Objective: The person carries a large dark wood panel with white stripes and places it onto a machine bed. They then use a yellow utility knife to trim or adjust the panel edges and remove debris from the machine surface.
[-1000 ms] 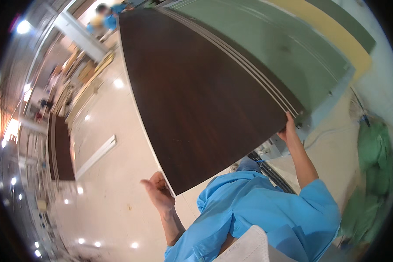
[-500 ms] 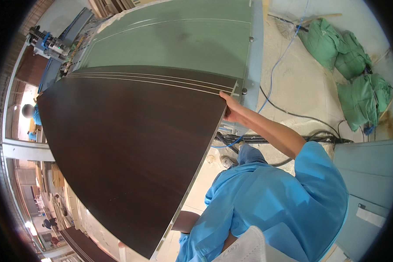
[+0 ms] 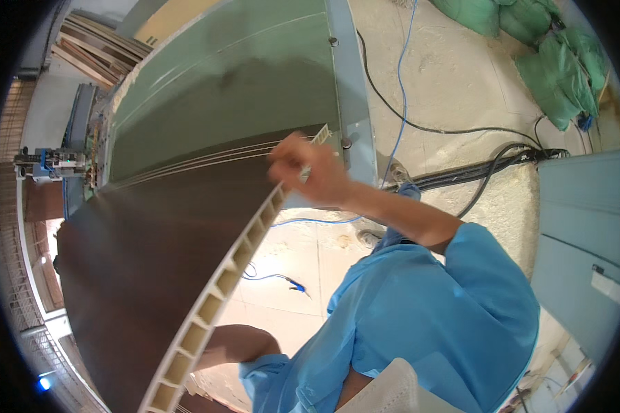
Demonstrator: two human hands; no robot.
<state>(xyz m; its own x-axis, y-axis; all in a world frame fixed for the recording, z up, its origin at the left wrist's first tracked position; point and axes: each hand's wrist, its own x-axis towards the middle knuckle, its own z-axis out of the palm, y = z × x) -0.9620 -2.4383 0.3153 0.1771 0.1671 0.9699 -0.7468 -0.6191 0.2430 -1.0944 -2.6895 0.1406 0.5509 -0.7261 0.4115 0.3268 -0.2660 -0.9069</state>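
A large dark brown panel [image 3: 158,255] with pale parallel lines near its far end spans the left half of the head view. It is tilted, so its pale edge with a row of hollow cells [image 3: 210,308] faces me. My right hand [image 3: 310,170] is at the far part of that edge. Its fingers look bent over the panel's face, but motion blurs them and their grip is unclear. My left forearm [image 3: 244,344] reaches to the near part of the edge and passes behind the panel, which hides my left hand.
The far end of the panel is over a green-topped table [image 3: 234,82] with a grey-blue rim. Machine parts [image 3: 55,164] stand left. Black cables [image 3: 455,177] and a blue hose [image 3: 404,89] cross the floor. Green sacks [image 3: 558,76] and a grey-blue cabinet [image 3: 582,234] are right.
The panel has tilted, and its hollow-celled edge now faces me. My right hand has shifted along with that edge and blurred. The whole view has turned, moving the sacks up and the machine down.
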